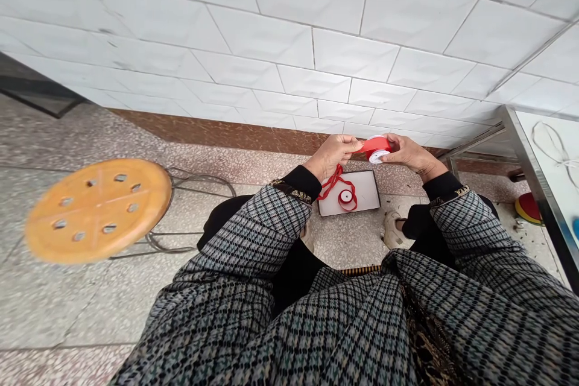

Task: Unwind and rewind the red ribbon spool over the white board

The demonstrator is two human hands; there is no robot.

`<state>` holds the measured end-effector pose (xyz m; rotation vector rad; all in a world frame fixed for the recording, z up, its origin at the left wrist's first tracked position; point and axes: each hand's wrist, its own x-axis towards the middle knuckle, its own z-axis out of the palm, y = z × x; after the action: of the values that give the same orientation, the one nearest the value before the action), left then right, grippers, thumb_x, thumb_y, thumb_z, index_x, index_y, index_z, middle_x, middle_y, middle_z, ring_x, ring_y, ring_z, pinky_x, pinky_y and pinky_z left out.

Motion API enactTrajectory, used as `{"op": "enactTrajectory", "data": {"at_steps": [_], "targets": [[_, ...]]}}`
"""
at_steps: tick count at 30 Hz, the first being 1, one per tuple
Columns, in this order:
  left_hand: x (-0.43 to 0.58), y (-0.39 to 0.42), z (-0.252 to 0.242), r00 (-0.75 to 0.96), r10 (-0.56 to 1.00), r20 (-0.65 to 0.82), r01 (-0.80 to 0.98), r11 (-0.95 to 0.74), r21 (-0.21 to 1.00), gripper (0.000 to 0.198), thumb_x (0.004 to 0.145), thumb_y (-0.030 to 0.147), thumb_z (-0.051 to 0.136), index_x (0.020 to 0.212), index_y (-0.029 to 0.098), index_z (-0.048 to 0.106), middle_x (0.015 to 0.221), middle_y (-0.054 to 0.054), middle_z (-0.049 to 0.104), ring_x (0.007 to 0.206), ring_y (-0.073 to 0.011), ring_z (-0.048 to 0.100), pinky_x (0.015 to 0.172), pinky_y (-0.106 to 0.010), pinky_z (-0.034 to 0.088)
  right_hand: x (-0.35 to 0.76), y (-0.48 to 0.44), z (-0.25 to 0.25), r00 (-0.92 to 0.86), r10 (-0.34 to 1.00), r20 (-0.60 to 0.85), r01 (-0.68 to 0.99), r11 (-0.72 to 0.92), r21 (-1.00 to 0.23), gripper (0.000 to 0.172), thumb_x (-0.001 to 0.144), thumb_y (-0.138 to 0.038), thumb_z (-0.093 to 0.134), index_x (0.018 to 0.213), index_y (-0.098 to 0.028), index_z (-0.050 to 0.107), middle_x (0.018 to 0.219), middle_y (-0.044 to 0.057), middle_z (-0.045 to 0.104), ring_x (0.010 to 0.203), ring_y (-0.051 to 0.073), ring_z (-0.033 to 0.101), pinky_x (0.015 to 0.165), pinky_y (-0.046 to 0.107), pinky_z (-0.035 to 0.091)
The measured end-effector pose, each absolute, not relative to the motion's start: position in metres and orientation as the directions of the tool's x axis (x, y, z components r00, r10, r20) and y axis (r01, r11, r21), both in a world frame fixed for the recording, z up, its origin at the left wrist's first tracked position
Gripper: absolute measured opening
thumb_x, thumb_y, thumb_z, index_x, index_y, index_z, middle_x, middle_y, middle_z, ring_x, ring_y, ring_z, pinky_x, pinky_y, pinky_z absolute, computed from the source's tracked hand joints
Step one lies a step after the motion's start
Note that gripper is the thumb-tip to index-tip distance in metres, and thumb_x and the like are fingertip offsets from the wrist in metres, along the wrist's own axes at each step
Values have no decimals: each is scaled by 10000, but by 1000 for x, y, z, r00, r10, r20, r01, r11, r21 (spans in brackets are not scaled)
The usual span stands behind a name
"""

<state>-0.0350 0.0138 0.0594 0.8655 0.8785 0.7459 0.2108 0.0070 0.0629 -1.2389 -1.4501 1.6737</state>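
Observation:
In my right hand is a spool of red ribbon with white end discs, gripped by its ends. A short length of ribbon runs from the spool to my left hand, whose fingers are pinched on it. Below my hands, a shallow white box with a dark rim lies on the floor. Inside the box is a smaller red ribbon roll with a white centre. Loose red ribbon trails over the box's left side, up toward my left hand.
An orange round stool with holes in its seat and metal legs is on the left. A white-tiled wall rises in front. A metal-edged table stands at the right, with a red and yellow round object beneath it.

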Motion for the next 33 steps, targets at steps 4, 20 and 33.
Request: {"op": "enactTrajectory", "data": {"at_steps": [4,20,33], "targets": [[-31,12,57,435,837,-332,-246,465,850,359,837,251,881,659,144,588,555,90,338,455,-6,200,465,-183,106,206,7,56,-395,888,-236,-35,-271,-962,583,582,-326,1055,1060,-205,745,1006,1,770,886,160,667,863,292,548],[-20,6,64,361,871,-334,-329,454,828,428,928,246,817,640,157,514,519,92,347,431,0,214,443,-168,130,194,9,48,-353,913,-205,-225,-295,-929,662,524,-373,1095,1087,-207,791,956,6,795,819,139,683,805,247,574],[-19,6,58,501,829,-249,-431,489,758,304,867,183,806,1109,200,623,586,129,418,421,-29,237,463,-182,109,194,9,44,-285,942,-177,-279,-258,-925,723,483,-398,1097,1106,-233,769,930,-4,752,807,152,650,782,258,574]]}}
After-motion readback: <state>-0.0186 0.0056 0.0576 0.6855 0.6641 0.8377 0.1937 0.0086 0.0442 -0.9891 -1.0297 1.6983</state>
